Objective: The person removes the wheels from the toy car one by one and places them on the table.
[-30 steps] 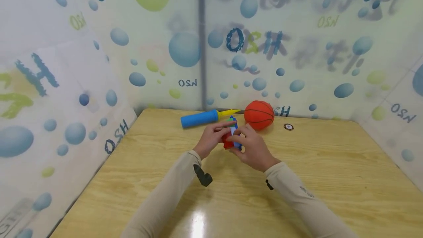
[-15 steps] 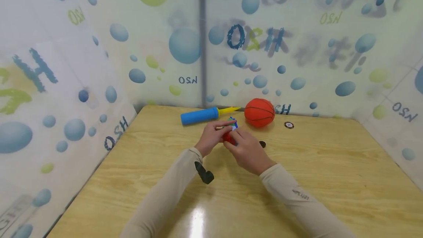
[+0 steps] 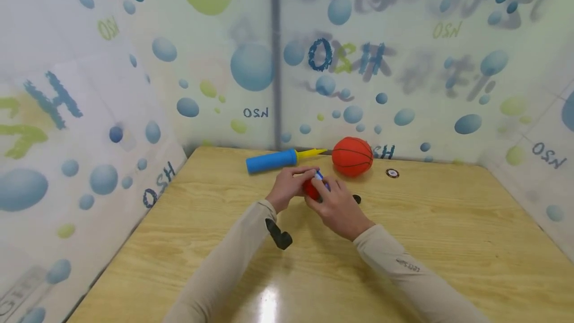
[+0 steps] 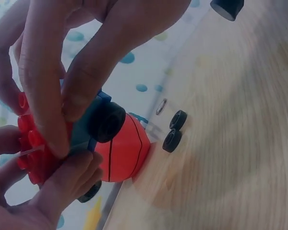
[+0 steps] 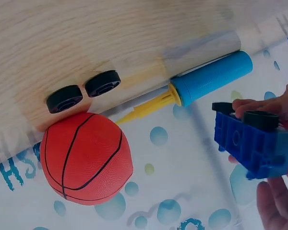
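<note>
Right now both hands are holding the toy car just above the table: left hand is pinching its red end, right hand its blue end. Loose wheels are lying just right of it, nearer the right hand, before the ball.

Table: glossy varnished wood grain. Toy block car: smooth plastic. Ball: matt, probably rubber. Pump: matt plastic.

Orange ball, blue pump, seemingly loose black wheels, wooden table
</note>
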`<state>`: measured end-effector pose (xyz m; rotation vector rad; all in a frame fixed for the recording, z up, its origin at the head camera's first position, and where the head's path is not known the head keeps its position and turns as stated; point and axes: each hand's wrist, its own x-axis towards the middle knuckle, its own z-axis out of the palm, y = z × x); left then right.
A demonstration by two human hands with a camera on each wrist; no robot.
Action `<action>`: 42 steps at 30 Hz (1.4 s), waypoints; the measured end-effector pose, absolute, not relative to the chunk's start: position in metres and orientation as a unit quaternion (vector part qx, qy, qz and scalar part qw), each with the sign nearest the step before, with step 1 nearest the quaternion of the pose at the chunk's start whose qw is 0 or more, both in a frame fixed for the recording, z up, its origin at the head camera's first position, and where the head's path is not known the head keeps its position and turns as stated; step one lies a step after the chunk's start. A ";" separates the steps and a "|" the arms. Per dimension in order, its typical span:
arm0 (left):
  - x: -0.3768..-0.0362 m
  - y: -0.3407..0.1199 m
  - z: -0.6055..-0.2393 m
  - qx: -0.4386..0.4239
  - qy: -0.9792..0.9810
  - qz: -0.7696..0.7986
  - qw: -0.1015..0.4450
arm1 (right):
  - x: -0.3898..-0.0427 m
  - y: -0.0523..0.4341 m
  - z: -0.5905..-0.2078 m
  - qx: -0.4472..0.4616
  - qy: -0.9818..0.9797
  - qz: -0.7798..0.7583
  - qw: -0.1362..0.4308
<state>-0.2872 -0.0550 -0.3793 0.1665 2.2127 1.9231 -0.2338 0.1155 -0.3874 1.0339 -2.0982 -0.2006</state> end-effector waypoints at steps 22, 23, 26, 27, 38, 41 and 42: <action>-0.279 -0.078 -0.371 0.228 0.841 0.488 -0.037 | -0.251 0.159 -0.375 0.217 -0.849 0.467 0.118; -0.278 -0.079 -0.372 0.243 0.836 0.491 -0.023 | -0.251 0.161 -0.374 0.208 -0.843 0.488 0.088; -0.278 -0.081 -0.375 0.280 0.816 0.504 0.040 | -0.253 0.165 -0.373 0.194 -0.832 0.520 0.024; -0.279 -0.081 -0.376 0.291 0.809 0.507 0.061 | -0.253 0.165 -0.373 0.192 -0.829 0.526 0.008; -0.283 -0.076 -0.381 0.357 0.777 0.494 0.155 | -0.254 0.166 -0.371 0.207 -0.813 0.542 -0.058; -0.282 -0.076 -0.383 0.370 0.762 0.498 0.190 | -0.254 0.167 -0.372 0.208 -0.808 0.547 -0.067; -0.282 -0.075 -0.384 0.373 0.754 0.501 0.204 | -0.254 0.167 -0.372 0.209 -0.806 0.550 -0.071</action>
